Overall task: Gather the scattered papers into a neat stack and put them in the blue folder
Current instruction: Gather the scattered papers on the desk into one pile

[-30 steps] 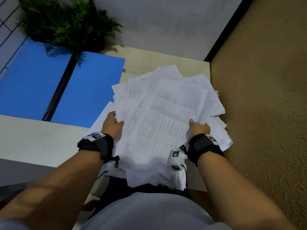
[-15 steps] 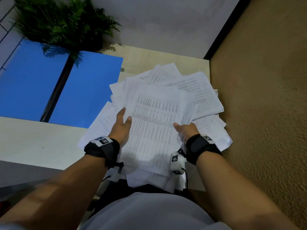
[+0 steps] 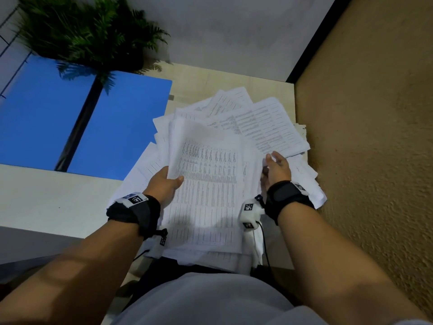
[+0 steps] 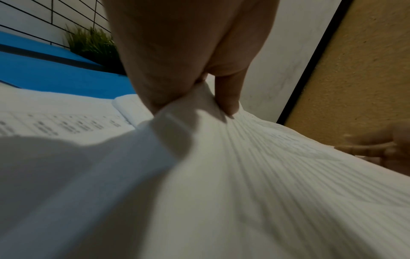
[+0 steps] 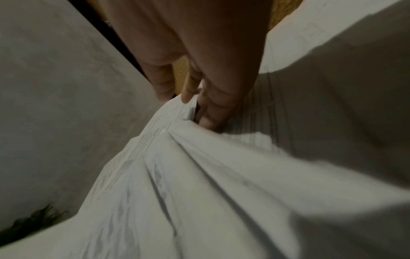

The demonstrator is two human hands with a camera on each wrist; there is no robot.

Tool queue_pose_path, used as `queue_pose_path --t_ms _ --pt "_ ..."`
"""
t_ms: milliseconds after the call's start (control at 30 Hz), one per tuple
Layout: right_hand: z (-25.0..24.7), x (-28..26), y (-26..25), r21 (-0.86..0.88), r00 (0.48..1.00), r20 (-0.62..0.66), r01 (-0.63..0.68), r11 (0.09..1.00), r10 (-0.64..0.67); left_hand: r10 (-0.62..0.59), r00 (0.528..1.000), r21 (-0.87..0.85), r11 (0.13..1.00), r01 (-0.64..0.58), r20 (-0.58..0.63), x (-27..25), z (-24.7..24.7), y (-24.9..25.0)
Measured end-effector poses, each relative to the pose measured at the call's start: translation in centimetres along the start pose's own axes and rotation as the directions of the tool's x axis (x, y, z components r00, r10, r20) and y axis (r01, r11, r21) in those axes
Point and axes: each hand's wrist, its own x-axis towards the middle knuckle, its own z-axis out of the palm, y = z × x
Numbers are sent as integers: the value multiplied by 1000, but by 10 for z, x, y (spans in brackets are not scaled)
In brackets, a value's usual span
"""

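Observation:
A loose pile of white printed papers (image 3: 208, 184) lies fanned across the right half of the desk, some sheets hanging over the near edge. My left hand (image 3: 165, 181) grips the left edge of the upper bundle (image 4: 244, 175), thumb on top and fingers underneath. My right hand (image 3: 275, 168) pinches the bundle's right edge (image 5: 177, 157) between thumb and fingers. More sheets (image 3: 264, 127) stay spread behind and to the right. The blue folder (image 3: 121, 127) lies open and flat to the left, a black spine down its middle.
A green fern (image 3: 82, 34) stands at the back left, overhanging the folder. The light wooden desk (image 3: 210, 83) ends against a grey wall behind and a textured tan wall (image 3: 375, 137) on the right. Bare pale desktop (image 3: 58, 200) lies near left.
Both hands have shifted along the bundle's sides, the right hand moving farther away and rightward. The top sheets have slid nearer to me, uncovering the fanned sheets at the back right.

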Motion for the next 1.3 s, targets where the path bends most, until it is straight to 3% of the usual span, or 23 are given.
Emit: queue_pose_path --t_ms 67,133,200,333,433,567,633,700,733,767,800,900,1000,1067,1133,1200,1267,1300 --pt "-2 8 -3 23 992 -126 15 1000 -12 8 998 4 1000 -8 -62 -4 -1 -2" --pt "-8 10 -10 -157 955 -277 62 986 -104 10 992 27 1000 -7 -125 -6 -5 -4" --pt "-16 8 -18 -380 897 -345 135 915 -276 3 989 31 1000 2 -150 -4 -11 -12" --pt "-33 -2 -40 -606 786 -156 402 686 -598 12 988 45 999 -6 -151 2 -18 -24" --pt "-39 -18 -64 -687 591 9 590 424 -807 11 988 70 998 0 -154 -1 -15 -21" --pt "-36 -64 -110 -650 291 151 750 127 -945 -20 994 41 999 24 -111 -3 -12 -20" --pt "-32 -86 -127 -568 155 159 822 38 -975 -23 998 59 998 27 -61 -7 -11 -18" --pt "-29 -100 -135 -478 78 148 878 -2 -986 -45 999 81 996 44 1 -13 -9 -14" --pt "-25 -102 -133 -455 81 159 891 0 -984 -51 998 80 996 48 28 -16 -7 -10" --pt "-20 -102 -128 -442 115 193 897 18 -974 -51 998 74 996 48 43 -19 -5 -6" --pt "-15 -101 -119 -443 182 238 894 60 -954 -52 998 79 996 49 36 -23 -3 0" --pt "-3 -88 -70 -509 449 357 829 232 -819 -64 997 124 990 68 -35 -26 -2 12" --pt "5 -73 -19 -609 705 379 678 413 -599 -125 991 204 970 133 -52 -19 -10 13" --pt "6 -63 5 -696 825 423 561 449 -375 -153 988 227 961 157 -36 -17 -12 9" --pt "9 -62 14 -810 869 479 492 319 -125 -182 983 180 968 178 5 -19 -8 6" --pt "13 -63 18 -861 872 489 479 171 25 -187 982 133 974 184 10 -21 -2 5" --pt "13 -60 20 -855 865 502 499 140 -17 -156 987 120 980 160 -37 -18 -1 6" --pt "10 -56 21 -876 887 444 460 148 -129 -156 986 115 980 162 -60 -16 -1 6"
